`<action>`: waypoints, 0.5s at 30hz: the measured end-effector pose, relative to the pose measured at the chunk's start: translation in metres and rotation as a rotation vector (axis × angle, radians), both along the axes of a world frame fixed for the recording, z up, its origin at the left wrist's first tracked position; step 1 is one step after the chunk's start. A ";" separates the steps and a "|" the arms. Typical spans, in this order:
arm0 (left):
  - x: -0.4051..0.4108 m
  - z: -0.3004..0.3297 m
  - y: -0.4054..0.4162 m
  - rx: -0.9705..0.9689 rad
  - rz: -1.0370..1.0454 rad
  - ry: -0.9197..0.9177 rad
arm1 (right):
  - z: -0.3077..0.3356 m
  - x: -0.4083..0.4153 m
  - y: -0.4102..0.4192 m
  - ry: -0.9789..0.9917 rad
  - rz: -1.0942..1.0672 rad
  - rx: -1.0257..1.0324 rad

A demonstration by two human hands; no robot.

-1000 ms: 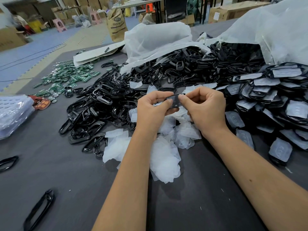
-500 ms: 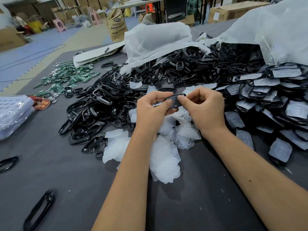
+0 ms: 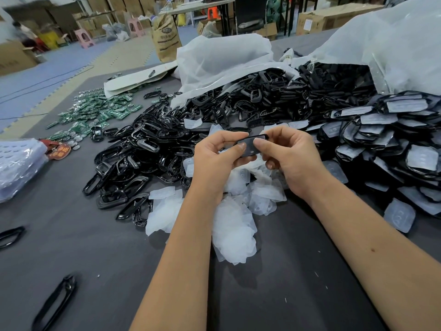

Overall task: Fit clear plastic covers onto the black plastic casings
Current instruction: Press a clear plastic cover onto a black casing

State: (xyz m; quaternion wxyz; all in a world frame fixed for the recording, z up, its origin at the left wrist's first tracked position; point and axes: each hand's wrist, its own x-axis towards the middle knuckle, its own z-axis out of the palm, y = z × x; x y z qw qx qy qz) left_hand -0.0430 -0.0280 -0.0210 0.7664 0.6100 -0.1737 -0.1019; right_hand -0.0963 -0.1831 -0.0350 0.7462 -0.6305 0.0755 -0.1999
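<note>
We take the casing [image 3: 250, 146], held above the loose covers [image 3: 232, 223], as our reference. Far left of it lie green boards [image 3: 95, 113] on the table [image 3: 95, 247]; nearer on that side sits the heap of bare casings [image 3: 148, 151]. The left hand [image 3: 214, 161] pinches the casing's left end, thumb on the face, fingers curled over the top edge. The right hand [image 3: 290, 158] pinches its right end the same way. Compared with the frames of a second ago, both thumbs have crept toward the middle of the face and the piece has barely shifted. We judge that a cover is being pressed home along the rim; whether it is fully seated cannot be told. Right of the casing rises the stack of fitted pieces [image 3: 393, 144], the likely destination.
</note>
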 end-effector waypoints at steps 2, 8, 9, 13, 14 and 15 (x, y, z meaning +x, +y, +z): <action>0.000 0.000 0.000 0.000 -0.006 0.000 | 0.000 0.000 0.000 0.004 0.004 -0.015; -0.001 0.000 0.000 -0.005 -0.020 -0.002 | -0.001 0.000 0.003 -0.014 -0.034 -0.091; -0.001 0.000 0.000 -0.005 -0.021 -0.003 | -0.001 0.000 0.004 -0.017 -0.043 -0.099; -0.002 0.002 0.000 0.006 -0.010 -0.009 | 0.000 0.000 0.006 -0.020 -0.066 -0.081; -0.002 0.002 0.000 0.010 -0.006 -0.008 | 0.000 -0.001 0.006 -0.018 -0.070 -0.077; -0.003 0.003 0.000 0.015 0.000 -0.007 | 0.000 -0.001 0.006 -0.017 -0.072 -0.073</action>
